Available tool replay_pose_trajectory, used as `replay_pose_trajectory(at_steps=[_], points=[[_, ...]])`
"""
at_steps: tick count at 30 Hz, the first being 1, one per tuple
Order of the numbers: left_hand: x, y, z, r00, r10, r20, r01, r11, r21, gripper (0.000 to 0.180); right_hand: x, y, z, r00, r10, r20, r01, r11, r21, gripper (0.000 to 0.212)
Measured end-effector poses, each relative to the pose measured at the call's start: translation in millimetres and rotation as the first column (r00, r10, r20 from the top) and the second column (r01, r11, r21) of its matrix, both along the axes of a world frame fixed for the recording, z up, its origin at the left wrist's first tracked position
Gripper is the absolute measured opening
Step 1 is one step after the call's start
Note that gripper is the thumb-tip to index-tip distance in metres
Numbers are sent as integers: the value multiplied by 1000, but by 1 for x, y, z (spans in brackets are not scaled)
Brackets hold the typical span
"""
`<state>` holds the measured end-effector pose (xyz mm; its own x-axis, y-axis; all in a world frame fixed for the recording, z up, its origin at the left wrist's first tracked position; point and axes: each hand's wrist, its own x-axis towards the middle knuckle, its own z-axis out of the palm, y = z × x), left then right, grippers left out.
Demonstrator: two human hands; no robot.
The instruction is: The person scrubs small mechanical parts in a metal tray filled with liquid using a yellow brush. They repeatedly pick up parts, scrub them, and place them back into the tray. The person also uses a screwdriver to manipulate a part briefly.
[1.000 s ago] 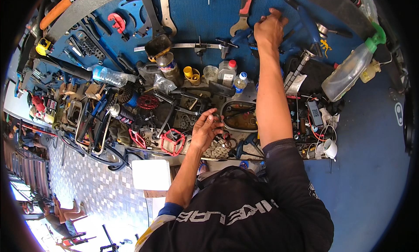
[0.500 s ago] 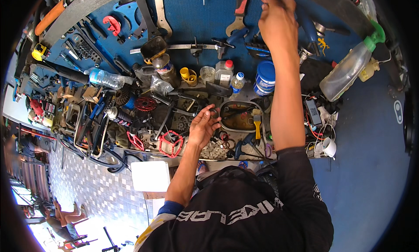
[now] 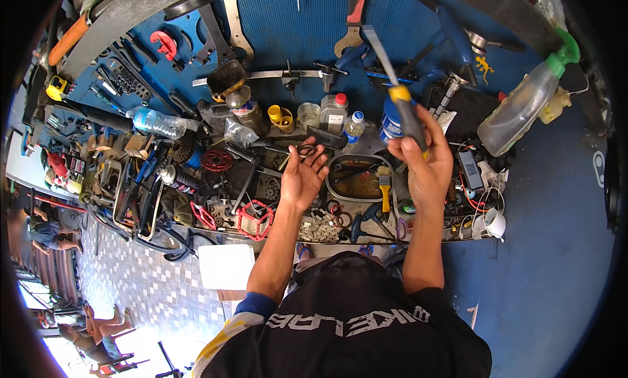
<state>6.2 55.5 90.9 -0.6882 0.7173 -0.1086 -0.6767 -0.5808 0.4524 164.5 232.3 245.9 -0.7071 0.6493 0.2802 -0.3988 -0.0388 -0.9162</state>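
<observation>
My left hand [image 3: 302, 180] is palm up above the bench, its thumb and curled fingers closed on a small dark ring [image 3: 306, 151]. The ring looks thin and round; its exact kind is too small to make out. In my right hand [image 3: 428, 165] is a flat-bladed screwdriver [image 3: 407, 110] with a dark grey and yellow handle. Its metal blade points up and away, toward the tool board. The two hands are apart. Between and below them lies an oval metal tray [image 3: 340, 193] with brownish liquid and a yellow-handled brush [image 3: 384, 191] at its right side.
A blue tool board [image 3: 288, 25] rises behind the bench. Bottles, a blue tub [image 3: 391, 124] and a grey bottle with a red cap [image 3: 334, 113] stand along the back. Red pedals [image 3: 255, 220], chain pieces [image 3: 319, 227] and hex keys crowd the front. Other people are at far left.
My right hand has come down from the tool board and now carries the screwdriver. My left hand has shifted slightly up and left, its palm turned more upward.
</observation>
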Motion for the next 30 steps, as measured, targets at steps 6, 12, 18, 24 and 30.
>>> replay_pose_trajectory(at_steps=[6, 12, 18, 24, 30], points=[[3, 15, 1, 994, -22, 104, 19, 999, 28, 55, 51, -5, -82, 867, 378, -326, -499, 651, -572, 46], [1, 27, -2, 987, -27, 160, 26, 1000, 7, 52, 77, -31, -108, 857, 202, 475, -234, 972, 10, 43], [4, 44, -7, 977, 20, 211, -10, 999, -48, 50, 81, -56, -91, 689, -95, 718, -286, 875, 390, 34], [14, 57, -6, 972, -10, 237, 28, 997, -72, 47, 61, -68, -109, 744, -258, 616, -190, 803, 565, 41], [17, 61, 4, 979, -34, 203, 45, 998, -50, 44, 51, -67, -104, 721, -337, 606, -187, 747, 638, 45]])
